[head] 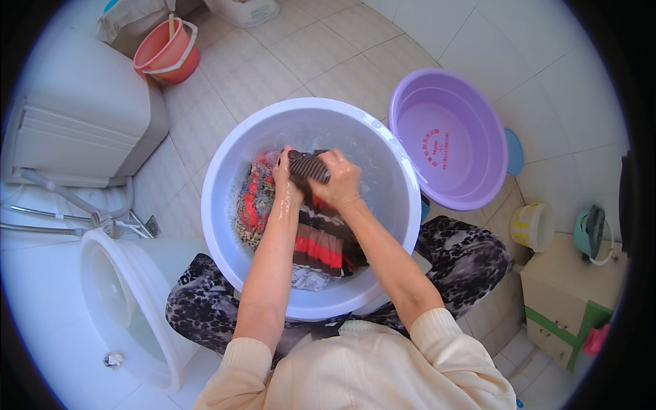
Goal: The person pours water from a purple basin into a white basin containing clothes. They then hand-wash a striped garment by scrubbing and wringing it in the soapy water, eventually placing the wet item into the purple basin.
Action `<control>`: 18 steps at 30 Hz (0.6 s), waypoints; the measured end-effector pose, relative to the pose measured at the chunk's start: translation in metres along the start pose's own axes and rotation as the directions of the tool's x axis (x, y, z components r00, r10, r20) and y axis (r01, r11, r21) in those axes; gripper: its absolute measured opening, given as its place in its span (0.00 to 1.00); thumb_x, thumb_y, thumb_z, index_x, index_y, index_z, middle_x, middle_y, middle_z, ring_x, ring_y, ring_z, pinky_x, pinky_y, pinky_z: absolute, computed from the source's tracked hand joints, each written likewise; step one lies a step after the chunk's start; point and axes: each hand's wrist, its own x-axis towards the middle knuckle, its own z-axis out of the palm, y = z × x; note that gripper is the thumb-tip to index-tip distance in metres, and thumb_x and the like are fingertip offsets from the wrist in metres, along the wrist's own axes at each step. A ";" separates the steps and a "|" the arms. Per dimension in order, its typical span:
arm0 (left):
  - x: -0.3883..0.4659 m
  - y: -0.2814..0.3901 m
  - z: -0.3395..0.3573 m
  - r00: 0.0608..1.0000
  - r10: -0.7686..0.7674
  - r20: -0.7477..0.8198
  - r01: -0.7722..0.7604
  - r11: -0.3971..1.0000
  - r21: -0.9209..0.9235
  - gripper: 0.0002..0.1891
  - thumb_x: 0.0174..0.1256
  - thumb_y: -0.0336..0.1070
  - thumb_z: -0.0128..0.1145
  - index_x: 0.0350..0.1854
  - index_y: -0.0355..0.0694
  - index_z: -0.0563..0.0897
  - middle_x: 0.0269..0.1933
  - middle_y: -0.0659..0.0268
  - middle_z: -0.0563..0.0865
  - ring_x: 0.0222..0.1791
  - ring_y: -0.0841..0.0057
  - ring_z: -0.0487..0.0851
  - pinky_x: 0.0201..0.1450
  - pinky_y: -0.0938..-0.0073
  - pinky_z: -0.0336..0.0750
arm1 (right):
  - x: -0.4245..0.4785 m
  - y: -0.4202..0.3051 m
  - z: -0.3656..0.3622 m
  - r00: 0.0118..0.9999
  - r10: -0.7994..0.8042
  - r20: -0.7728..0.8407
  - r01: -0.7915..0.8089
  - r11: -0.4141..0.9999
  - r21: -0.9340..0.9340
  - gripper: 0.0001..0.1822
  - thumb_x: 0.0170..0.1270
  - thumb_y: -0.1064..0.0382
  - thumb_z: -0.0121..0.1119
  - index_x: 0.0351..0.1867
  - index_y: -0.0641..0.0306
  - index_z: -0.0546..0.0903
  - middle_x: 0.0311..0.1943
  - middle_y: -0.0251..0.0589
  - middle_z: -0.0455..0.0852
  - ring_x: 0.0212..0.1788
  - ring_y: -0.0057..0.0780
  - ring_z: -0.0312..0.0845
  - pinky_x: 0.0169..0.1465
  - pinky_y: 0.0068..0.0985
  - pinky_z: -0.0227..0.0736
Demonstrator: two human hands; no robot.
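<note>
A wide white plastic basin (220,148) stands between my knees with water and several wet clothes in it. My left hand (285,177) and my right hand (338,179) both grip a dark striped cloth (309,166), bunched between them above the water. Both hands look wet. Below them lies a brown and red striped garment (319,249), with a white cloth (309,278) at its lower edge. Red and patterned fabric (252,200) lies in sudsy water to the left of my left hand.
A purple basin (464,110) sits against the white one at the right. A red bucket (177,69) stands at the upper left, a large white tub (154,307) at the lower left. A yellow and white pail (533,225) and a small cabinet (558,277) stand at the right.
</note>
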 end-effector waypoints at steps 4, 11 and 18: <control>-0.005 -0.002 -0.020 0.911 0.289 0.294 -0.412 0.647 0.641 0.25 0.57 0.27 0.53 0.60 0.36 0.68 0.60 0.53 0.69 0.60 0.64 0.67 0.62 0.69 0.62 | -0.003 0.007 -0.004 0.985 0.159 0.067 -0.133 0.947 -0.294 0.38 0.37 0.49 0.71 0.55 0.52 0.71 0.60 0.50 0.63 0.57 0.52 0.63 0.49 0.49 0.67; -0.028 0.005 -0.008 0.968 0.219 0.119 -0.247 0.780 0.575 0.42 0.53 0.24 0.50 0.72 0.45 0.46 0.67 0.54 0.60 0.64 0.60 0.63 0.64 0.62 0.62 | -0.006 0.015 0.002 0.888 0.371 0.273 -0.267 0.897 -0.352 0.39 0.41 0.53 0.69 0.61 0.44 0.69 0.63 0.48 0.59 0.61 0.57 0.58 0.56 0.49 0.63; -0.027 0.016 0.006 0.852 -0.382 0.358 0.441 0.892 -0.098 0.30 0.64 0.64 0.44 0.49 0.39 0.75 0.40 0.53 0.83 0.39 0.60 0.82 0.44 0.58 0.78 | -0.019 -0.062 -0.007 0.986 0.147 0.081 -0.165 0.939 0.301 0.31 0.36 0.63 0.66 0.50 0.50 0.76 0.43 0.48 0.74 0.44 0.47 0.75 0.45 0.36 0.73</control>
